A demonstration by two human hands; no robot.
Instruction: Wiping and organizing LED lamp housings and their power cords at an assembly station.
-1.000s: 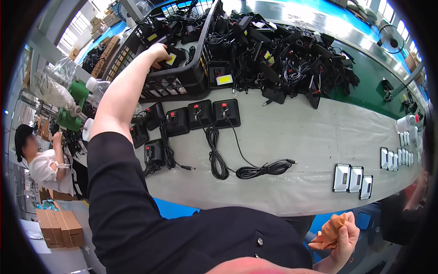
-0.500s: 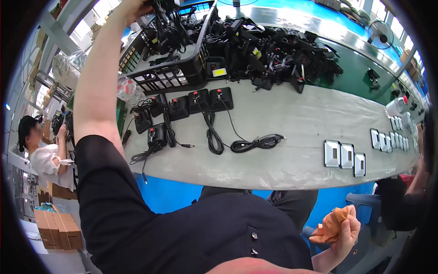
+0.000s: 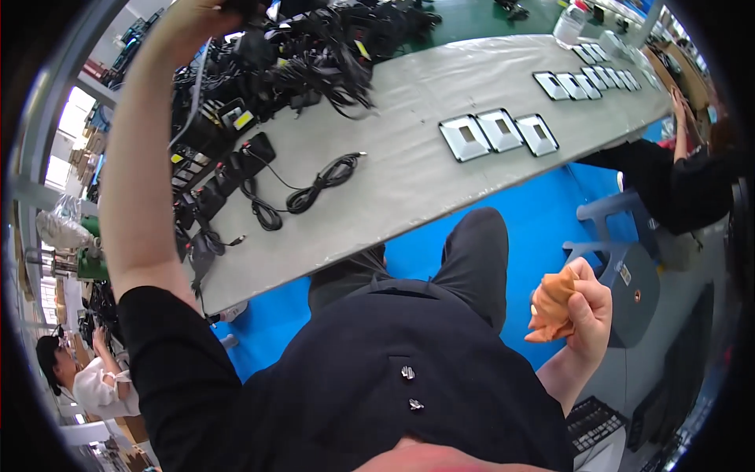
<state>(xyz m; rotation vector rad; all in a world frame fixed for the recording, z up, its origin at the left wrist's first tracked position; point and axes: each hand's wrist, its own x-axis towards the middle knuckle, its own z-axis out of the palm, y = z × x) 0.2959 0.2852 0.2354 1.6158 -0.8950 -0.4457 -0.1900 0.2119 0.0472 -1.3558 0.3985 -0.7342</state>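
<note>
My left hand (image 3: pixel 193 27) reaches up to the top edge of the view, over the heap of black corded devices. Its fingers are partly cut off there and close on a bundle of black cables (image 3: pixel 240 14). Low on the right, away from the table, my right hand (image 3: pixel 591 307) grips a crumpled orange-brown cloth (image 3: pixel 554 305). Below my left forearm, several small black devices (image 3: pixel 255 153) with red switches stand in a group on the table. A coiled black cable (image 3: pixel 321 185) with a plug lies beside them.
The heap of black corded devices (image 3: pixel 330 47) covers the far left of the grey-covered table (image 3: pixel 393 189). Silver-and-black panels (image 3: pixel 499 130) lie to the right, near a clear bottle (image 3: pixel 572 23). A grey stool (image 3: pixel 629 291) stands at right. Two other people sit nearby, left and right.
The view has swung, so the table now slants and sits higher. My left arm is still stretched upward. My right hand with the cloth appears higher in the view.
</note>
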